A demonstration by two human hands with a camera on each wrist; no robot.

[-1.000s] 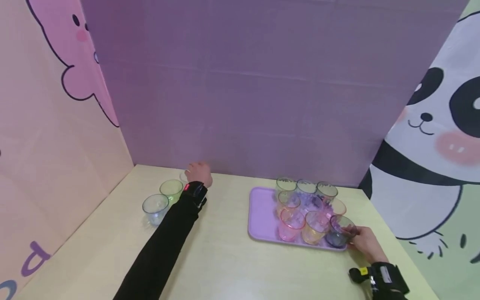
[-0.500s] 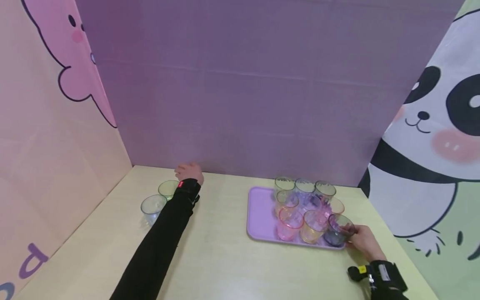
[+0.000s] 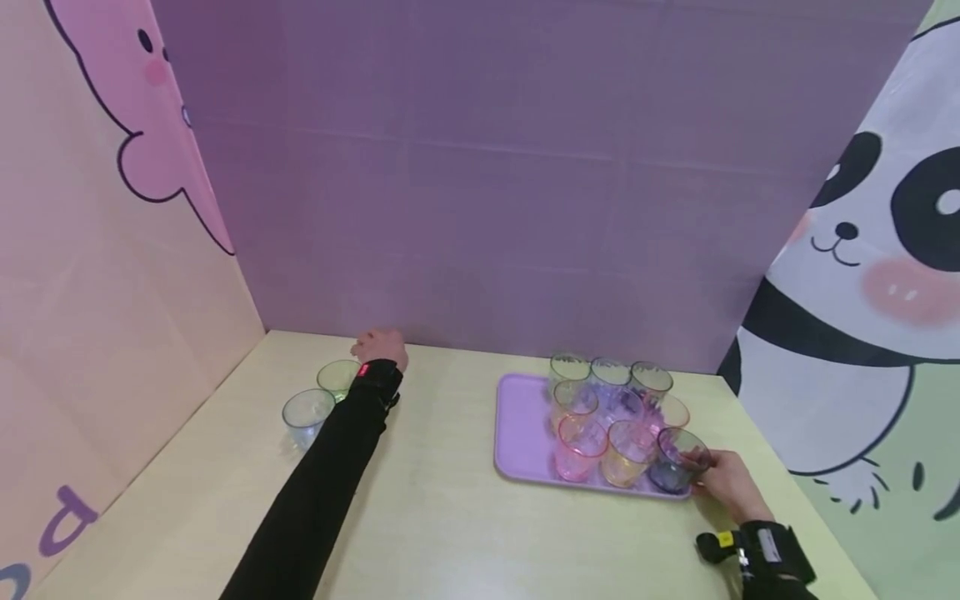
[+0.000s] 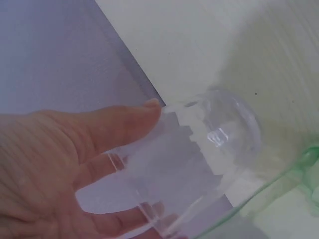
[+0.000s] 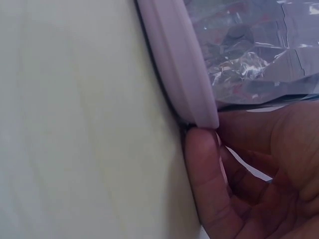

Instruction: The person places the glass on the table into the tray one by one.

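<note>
My left hand (image 3: 381, 347) is at the table's back edge, left of centre. In the left wrist view it holds a clear glass (image 4: 184, 154), thumb on one side and fingers on the other. The head view hides that glass behind the hand. A green glass (image 3: 338, 377) and a bluish glass (image 3: 307, 412) stand just left of it. My right hand (image 3: 731, 483) pinches the front right corner of a purple tray (image 3: 517, 425), as the right wrist view shows at its rim (image 5: 184, 64). Beside those fingers stands a dark grey glass (image 3: 675, 462).
Several coloured glasses stand close together on the tray, among them a pink glass (image 3: 581, 454) and a yellow glass (image 3: 627, 458) in front. A purple backdrop (image 3: 480, 208) rises behind the pale table (image 3: 435, 500). Printed panels flank it.
My left hand has shifted slightly left over the clear glass, covering it from the head view. In the last half second little differs. The right hand stays at the tray corner.
</note>
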